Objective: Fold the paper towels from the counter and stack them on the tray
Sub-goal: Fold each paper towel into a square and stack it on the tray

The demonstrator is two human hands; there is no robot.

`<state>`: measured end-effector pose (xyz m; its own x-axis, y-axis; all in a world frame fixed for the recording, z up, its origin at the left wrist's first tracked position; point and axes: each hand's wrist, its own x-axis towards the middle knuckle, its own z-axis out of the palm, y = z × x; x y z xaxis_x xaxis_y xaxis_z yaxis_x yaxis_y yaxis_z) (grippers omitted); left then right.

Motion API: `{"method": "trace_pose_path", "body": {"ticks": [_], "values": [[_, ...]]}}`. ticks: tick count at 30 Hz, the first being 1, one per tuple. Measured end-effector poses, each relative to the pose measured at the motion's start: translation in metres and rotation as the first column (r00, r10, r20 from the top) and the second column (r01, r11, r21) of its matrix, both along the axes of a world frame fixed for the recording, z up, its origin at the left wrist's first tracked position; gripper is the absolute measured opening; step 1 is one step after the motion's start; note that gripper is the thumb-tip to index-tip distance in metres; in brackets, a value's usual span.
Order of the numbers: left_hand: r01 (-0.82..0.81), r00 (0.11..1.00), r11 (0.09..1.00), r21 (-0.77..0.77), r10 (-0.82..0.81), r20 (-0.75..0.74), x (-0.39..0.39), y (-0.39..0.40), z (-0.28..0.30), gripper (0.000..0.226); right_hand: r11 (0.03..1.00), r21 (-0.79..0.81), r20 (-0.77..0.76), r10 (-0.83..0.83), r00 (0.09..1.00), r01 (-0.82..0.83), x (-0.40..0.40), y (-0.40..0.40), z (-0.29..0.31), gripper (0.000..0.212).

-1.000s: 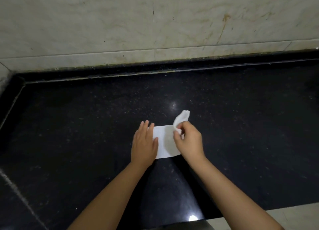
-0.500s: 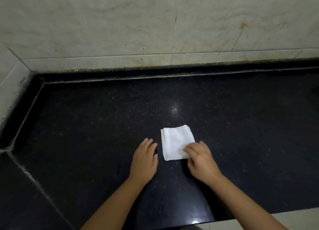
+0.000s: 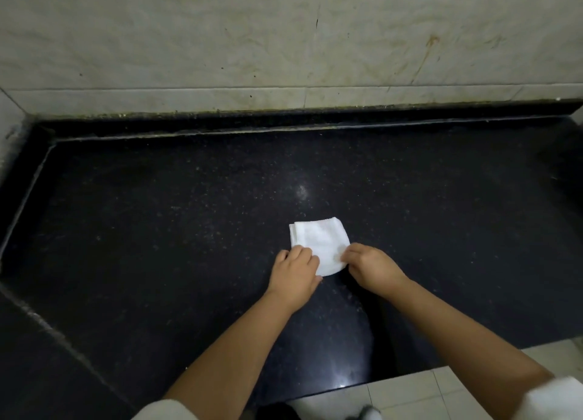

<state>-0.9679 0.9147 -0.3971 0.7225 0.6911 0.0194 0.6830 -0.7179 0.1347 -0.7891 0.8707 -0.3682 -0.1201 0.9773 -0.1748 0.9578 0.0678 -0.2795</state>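
A white paper towel (image 3: 319,240), folded into a small square, lies flat on the black stone counter (image 3: 157,230). My left hand (image 3: 295,273) grips its near left corner with curled fingers. My right hand (image 3: 370,266) pinches its near right edge. The far half of the towel shows between and beyond the hands. No tray is in view.
A pale marble wall (image 3: 284,41) rises behind the counter, with a raised dark lip along its base. The counter's front edge runs at the lower right, with light floor tiles (image 3: 441,391) below. A seam crosses the counter at the left.
The right hand folded the towel's raised end over to the left, making a square. Both hands have since closed on its near corners; the left hand came in from beside it.
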Motion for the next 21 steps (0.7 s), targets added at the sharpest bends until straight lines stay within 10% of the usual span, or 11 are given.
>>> {"method": "trace_pose_path", "body": {"ticks": [12, 21], "values": [[0.224, 0.959, 0.938, 0.266, -0.26, 0.11, 0.079, -0.038, 0.044, 0.011, 0.984, 0.098, -0.13, -0.133, 0.983, 0.146, 0.091, -0.071, 0.066, 0.022], [0.486, 0.869, 0.874, 0.009, -0.484, 0.101, 0.32, -0.163, 0.155, 0.028, 0.913, 0.235, 0.081, -0.359, 0.93, 0.332, 0.299, -0.259, 0.149, 0.017]]}}
